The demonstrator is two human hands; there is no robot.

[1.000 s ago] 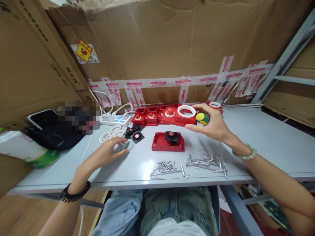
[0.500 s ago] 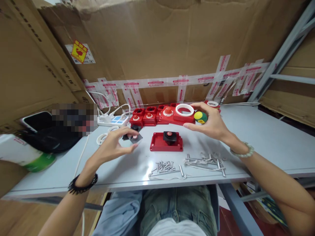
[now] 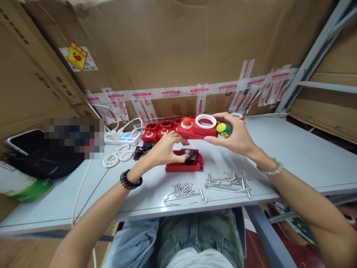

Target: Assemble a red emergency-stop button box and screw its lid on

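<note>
The red base (image 3: 184,162) lies flat on the grey table (image 3: 292,156), near its front middle, with a black square module (image 3: 188,153) seated on top. The left hand (image 3: 164,149) reaches over the base's left end, fingertips on the module's left edge; whether they pinch it I cannot tell. Just behind the base, the right hand (image 3: 237,137) holds up a red cover (image 3: 198,128) by its right end, thumb under and fingers over, firmly grasped. The cover carries a white ring (image 3: 205,121) and a red button (image 3: 186,122), and a yellow-green ball (image 3: 224,129) sits against the palm. Behind the base to the left stands a row of red boxes (image 3: 156,131), then a power strip (image 3: 121,138). Left of the base lie black modules (image 3: 142,150) and loose white rings (image 3: 117,156). In front of the base are screws (image 3: 182,189) and long bolts (image 3: 227,182).
</note>
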